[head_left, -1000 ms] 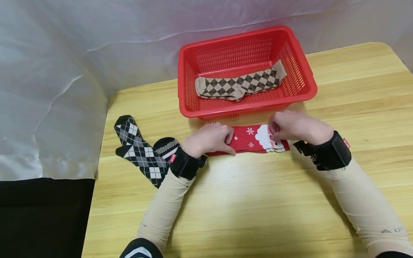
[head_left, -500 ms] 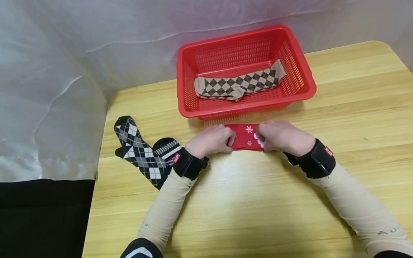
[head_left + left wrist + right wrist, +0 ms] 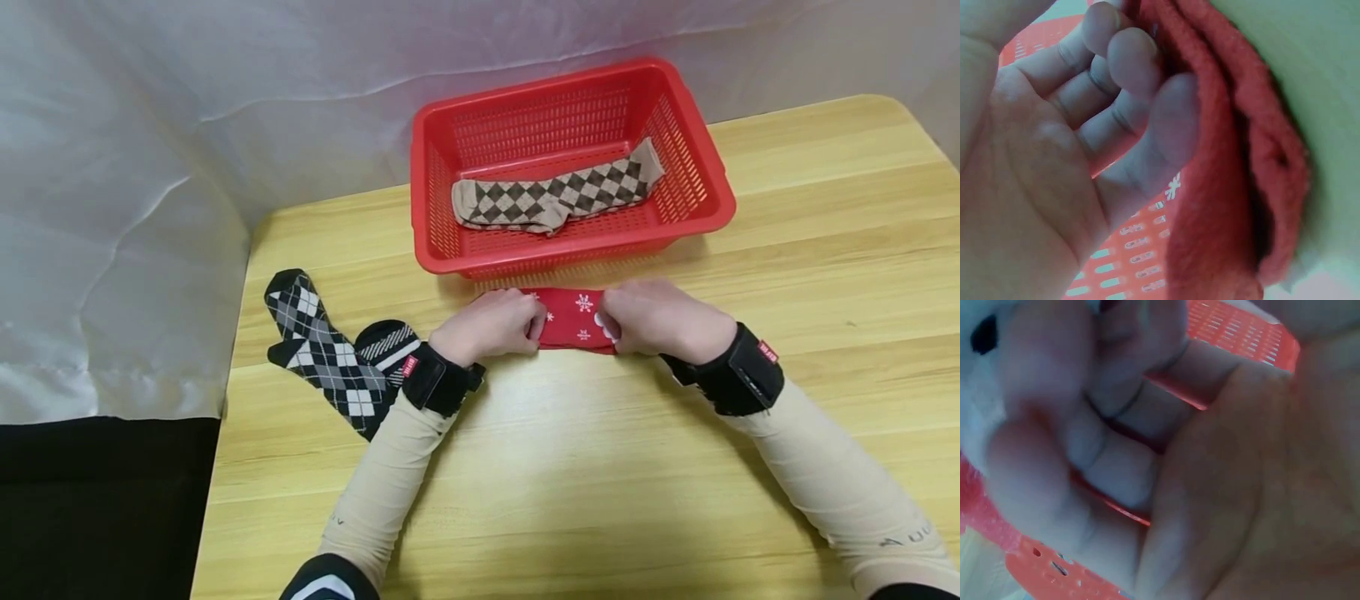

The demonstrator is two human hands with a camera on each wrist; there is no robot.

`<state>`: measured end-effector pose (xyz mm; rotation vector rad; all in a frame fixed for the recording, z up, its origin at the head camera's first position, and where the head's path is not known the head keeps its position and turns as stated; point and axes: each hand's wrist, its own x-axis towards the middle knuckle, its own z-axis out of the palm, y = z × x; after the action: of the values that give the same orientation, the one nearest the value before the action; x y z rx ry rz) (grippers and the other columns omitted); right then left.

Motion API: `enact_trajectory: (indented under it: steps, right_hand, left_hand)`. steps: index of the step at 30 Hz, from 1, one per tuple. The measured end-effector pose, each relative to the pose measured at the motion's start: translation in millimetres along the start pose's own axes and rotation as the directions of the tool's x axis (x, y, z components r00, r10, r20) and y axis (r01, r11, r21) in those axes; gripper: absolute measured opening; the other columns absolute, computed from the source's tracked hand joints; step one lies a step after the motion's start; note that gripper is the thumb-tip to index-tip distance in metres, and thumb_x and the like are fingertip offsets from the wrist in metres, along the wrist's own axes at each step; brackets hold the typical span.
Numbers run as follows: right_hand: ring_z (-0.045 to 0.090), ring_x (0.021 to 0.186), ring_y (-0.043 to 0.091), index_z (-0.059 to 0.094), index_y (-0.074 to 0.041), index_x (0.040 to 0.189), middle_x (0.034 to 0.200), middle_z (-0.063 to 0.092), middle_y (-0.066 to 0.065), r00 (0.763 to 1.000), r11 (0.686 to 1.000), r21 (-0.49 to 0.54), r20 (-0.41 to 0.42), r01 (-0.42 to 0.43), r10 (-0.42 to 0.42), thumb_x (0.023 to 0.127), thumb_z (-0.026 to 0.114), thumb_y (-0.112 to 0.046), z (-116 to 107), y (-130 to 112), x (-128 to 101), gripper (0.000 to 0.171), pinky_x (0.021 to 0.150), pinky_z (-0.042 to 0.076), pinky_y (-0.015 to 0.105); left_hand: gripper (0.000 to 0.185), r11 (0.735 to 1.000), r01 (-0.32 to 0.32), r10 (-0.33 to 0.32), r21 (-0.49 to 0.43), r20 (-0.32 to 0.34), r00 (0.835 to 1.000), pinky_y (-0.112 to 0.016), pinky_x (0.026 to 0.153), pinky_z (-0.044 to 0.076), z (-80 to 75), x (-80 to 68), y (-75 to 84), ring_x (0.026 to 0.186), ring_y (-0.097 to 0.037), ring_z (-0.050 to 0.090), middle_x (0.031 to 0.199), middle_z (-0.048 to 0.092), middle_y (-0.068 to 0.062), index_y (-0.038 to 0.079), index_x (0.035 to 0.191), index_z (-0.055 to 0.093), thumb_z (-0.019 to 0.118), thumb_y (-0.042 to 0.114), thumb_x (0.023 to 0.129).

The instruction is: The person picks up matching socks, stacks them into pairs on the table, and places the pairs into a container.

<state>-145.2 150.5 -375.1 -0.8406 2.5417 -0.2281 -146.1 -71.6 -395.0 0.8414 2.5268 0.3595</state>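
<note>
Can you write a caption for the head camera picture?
Both hands hold a red sock before the basket.

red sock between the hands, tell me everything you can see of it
The red sock is soft, fuzzy knit, red with white snowflakes and a white patch at its right end. It lies folded on the wooden table, just in front of the red basket. The left hand grips its left end, where the left wrist view shows layered folds, and the right hand grips its right end. Only the middle strip shows between them.

red sock (image 3: pixel 573 319) ends hidden under hands, wrist views blurred
</note>
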Motion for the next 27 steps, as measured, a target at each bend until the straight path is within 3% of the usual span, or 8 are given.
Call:
enact_trajectory:
  steps: [5,8,11,14,20,27]
  right_hand:
    - [0.051,0.07,0.019,0.058,-0.013,0.073,0.072,0.055,0.002,0.997,0.998,0.035,0.043,-0.06,0.059,0.074,0.083,-0.011,1.0,-0.8,-1.7,0.025,0.065,0.041,0.031]
    - [0.05,0.07,0.019,0.057,-0.012,0.073,0.073,0.054,0.002,0.997,0.996,0.05,0.037,-0.068,0.066,0.074,0.081,-0.009,0.7,0.9,-2.6,0.025,0.065,0.04,0.03]
    - [0.05,0.071,0.02,0.056,-0.011,0.075,0.074,0.055,0.003,0.996,0.996,0.046,0.032,-0.08,0.079,0.073,0.079,-0.008,-1.3,3.7,-2.8,0.024,0.065,0.04,0.031]
    - [0.05,0.07,0.019,0.057,-0.011,0.074,0.073,0.055,0.003,0.993,0.992,0.046,0.043,-0.115,0.113,0.071,0.079,-0.008,-4.1,7.3,-3.5,0.022,0.062,0.039,0.03]
    - [0.049,0.068,0.019,0.058,-0.012,0.069,0.071,0.055,0.002,0.99,0.992,-0.015,0.049,-0.129,0.129,0.068,0.076,-0.005,-5.3,11.4,-2.3,0.02,0.061,0.038,0.03]
    - [0.045,0.066,0.019,0.056,-0.012,0.066,0.067,0.049,0.001,0.99,0.991,-0.035,0.053,-0.13,0.132,0.07,0.074,-0.003,-5.2,10.9,-1.7,0.02,0.059,0.035,0.03]
  left_hand:
    - [0.011,1.0,0.017,-0.017,-0.008,0.019,1.0,-0.021,0.06,0.037,-1.5,-0.6,-1.4,0.064,-0.01,0.053,0.069,0.058,0.005,0.015,0.074,0.062,0.069,0.009,0.08]
    - [0.012,0.996,0.087,-0.087,-0.002,0.056,0.995,-0.022,0.062,0.037,-4.8,-3.4,-2.9,0.068,-0.013,0.053,0.072,0.058,0.003,0.014,0.077,0.061,0.072,0.009,0.079]
    - [0.015,0.984,0.175,-0.178,0.035,0.088,0.98,-0.024,0.064,0.037,-9.3,-7.6,-4.8,0.073,-0.016,0.053,0.076,0.057,0.001,0.013,0.08,0.06,0.075,0.011,0.079]
    - [0.018,0.972,0.223,-0.23,0.078,0.102,0.968,-0.025,0.066,0.037,-13.1,-10.9,-6.7,0.077,-0.018,0.054,0.08,0.059,-0.001,0.012,0.081,0.06,0.078,0.013,0.078]
    - [0.02,0.962,0.253,-0.264,0.101,0.124,0.956,-0.025,0.066,0.037,-16.8,-13.1,-7.7,0.079,-0.019,0.055,0.084,0.063,-0.003,0.01,0.084,0.062,0.08,0.016,0.078]
    - [0.017,0.959,0.259,-0.272,0.11,0.124,0.954,-0.025,0.066,0.038,-17.5,-13.0,-9.4,0.08,-0.018,0.055,0.083,0.062,-0.002,0.011,0.081,0.061,0.078,0.014,0.078]
